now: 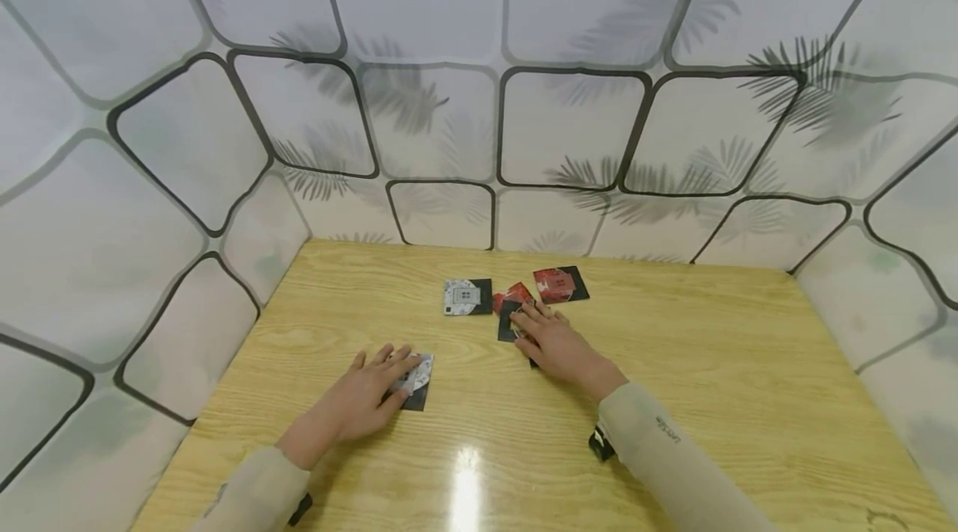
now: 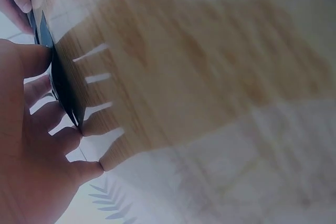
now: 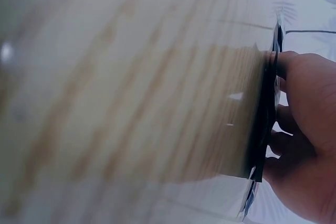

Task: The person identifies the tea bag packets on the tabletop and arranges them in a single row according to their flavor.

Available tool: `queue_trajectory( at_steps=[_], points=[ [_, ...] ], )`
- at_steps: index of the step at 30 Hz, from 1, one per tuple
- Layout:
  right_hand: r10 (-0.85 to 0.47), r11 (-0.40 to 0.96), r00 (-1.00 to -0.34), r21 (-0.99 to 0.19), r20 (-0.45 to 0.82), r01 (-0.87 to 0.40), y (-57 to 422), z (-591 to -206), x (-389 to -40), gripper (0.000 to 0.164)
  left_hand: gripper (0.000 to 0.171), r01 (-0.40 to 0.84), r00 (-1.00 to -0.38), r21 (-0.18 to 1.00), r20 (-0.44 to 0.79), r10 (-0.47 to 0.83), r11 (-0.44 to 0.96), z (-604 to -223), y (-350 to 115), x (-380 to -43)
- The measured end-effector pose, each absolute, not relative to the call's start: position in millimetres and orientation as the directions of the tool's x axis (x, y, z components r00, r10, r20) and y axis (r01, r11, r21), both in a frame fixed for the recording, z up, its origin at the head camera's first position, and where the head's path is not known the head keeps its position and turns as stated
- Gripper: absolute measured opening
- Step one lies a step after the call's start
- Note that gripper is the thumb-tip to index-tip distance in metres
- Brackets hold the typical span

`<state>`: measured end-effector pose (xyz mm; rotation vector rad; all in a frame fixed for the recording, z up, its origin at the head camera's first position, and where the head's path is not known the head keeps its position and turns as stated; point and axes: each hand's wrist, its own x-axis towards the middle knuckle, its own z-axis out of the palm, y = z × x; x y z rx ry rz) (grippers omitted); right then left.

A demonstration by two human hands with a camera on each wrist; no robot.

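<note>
My left hand (image 1: 362,399) lies with fingers extended over a flat white-and-black packet (image 1: 425,370) on the table. In the left wrist view, that dark packet (image 2: 64,90) appears edge-on, with the thumb and fingertips on it and the little finger touching the table beside it. Farther forward, my right hand (image 1: 561,345) rests with spread fingers on a black packet (image 1: 506,329), covering most of it. The right wrist view shows the packet's dark edge (image 3: 269,114) under the thumb and fingers. A red packet (image 1: 518,293) is partly hidden behind the right fingertips.
A white-and-black packet (image 1: 466,297) lies left of the right hand, and a red-and-black packet (image 1: 557,285) lies beyond it. The wooden table (image 1: 711,382) meets a patterned fabric wall (image 1: 569,133) at the back and both sides.
</note>
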<state>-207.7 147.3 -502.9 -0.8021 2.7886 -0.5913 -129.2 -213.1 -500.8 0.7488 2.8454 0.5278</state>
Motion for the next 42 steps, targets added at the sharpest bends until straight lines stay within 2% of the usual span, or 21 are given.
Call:
queue_trajectory(
  at_steps=[7,15,24,33,42],
  points=[
    [-0.527,0.790,-0.846,-0.412,-0.078,-0.454,143.8,-498.7,-207.6,0.055,0.054,0.444,-0.860,0.384,-0.071,0.505,0.810,-501.3,-214.7,-129.1],
    [-0.531,0.782,-0.847,-0.400,-0.029,-0.477,123.0,-492.5,-221.4,0.059,0.053,0.448,-0.860,0.372,-0.068,0.505,0.813,-500.3,-216.2,-129.6],
    [-0.543,0.788,-0.839,-0.371,-0.044,-0.491,95.9,-488.5,-245.4,0.053,0.053,0.454,-0.858,0.379,-0.060,0.511,0.807,-500.1,-214.9,-129.0],
    [-0.564,0.789,-0.823,-0.343,-0.072,-0.510,82.4,-486.2,-238.5,0.046,0.053,0.447,-0.860,0.379,-0.067,0.506,0.811,-501.1,-216.9,-128.0],
    [-0.622,0.713,-0.782,-0.387,0.035,-0.584,73.7,-486.6,-255.5,0.041,0.053,0.452,-0.858,0.394,-0.053,0.511,0.800,-499.9,-215.9,-128.6]
  ],
)
